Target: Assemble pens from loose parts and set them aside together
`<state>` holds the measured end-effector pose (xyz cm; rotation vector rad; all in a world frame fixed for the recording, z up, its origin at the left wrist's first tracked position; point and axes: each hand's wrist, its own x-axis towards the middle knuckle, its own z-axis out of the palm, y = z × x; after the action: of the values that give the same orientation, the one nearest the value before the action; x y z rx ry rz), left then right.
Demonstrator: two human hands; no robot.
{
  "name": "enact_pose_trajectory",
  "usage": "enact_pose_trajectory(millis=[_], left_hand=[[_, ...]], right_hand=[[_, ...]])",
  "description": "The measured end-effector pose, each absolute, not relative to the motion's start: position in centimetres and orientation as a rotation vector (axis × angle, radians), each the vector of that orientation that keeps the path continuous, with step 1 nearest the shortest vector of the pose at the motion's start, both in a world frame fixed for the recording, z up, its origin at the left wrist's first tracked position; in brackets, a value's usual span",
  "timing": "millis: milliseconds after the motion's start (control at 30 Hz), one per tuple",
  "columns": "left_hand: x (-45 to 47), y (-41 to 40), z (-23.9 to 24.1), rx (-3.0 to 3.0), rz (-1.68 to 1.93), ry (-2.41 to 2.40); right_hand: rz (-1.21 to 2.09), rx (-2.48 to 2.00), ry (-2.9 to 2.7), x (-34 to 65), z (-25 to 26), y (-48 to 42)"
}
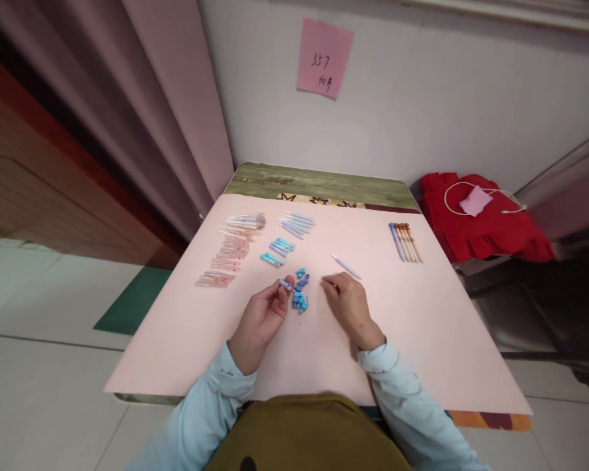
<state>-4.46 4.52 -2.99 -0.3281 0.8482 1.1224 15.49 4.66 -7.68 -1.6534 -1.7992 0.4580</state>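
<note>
My left hand [262, 317] grips a short pale blue pen barrel [285, 284], its open end turned toward the table's middle. My right hand [348, 301] is closed in a pinch low over the table; whatever its fingertips hold, if anything, is too small to make out. Between both hands lies a loose pile of small blue pen parts [300, 297]. Just beyond my right hand rests a slim pale lavender pen piece [346, 266] with a thin tip. Blue barrels [282, 246] lie in small groups farther off, with several pale blue pointed pen pieces [297, 224] behind them.
At the left are rows of clear and pinkish pen parts [230, 255]. Assembled pens [406, 242], one blue and several brown, lie side by side at the right. The table [421, 353] has a pale cover. A red cloth-covered stool [495, 235] stands beyond its right edge.
</note>
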Motion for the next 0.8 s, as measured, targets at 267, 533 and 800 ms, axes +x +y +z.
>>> enact_pose_trajectory(millis=[267,533,800], left_hand=[[-4.2,4.5,-3.4,-0.213,1.121,0.883],[-3.6,4.3,-3.0,-0.231,1.131,0.885],[-3.5,3.7,-2.8,-0.216,1.076,0.842]], right_hand=[[0.487,-1.816,-1.629,19.4,-8.4,2.1],[0.278,-1.764,-1.907,17.7,-8.9,1.6],[0.308,-1.591,-1.71,16.5,-6.3,0.7]])
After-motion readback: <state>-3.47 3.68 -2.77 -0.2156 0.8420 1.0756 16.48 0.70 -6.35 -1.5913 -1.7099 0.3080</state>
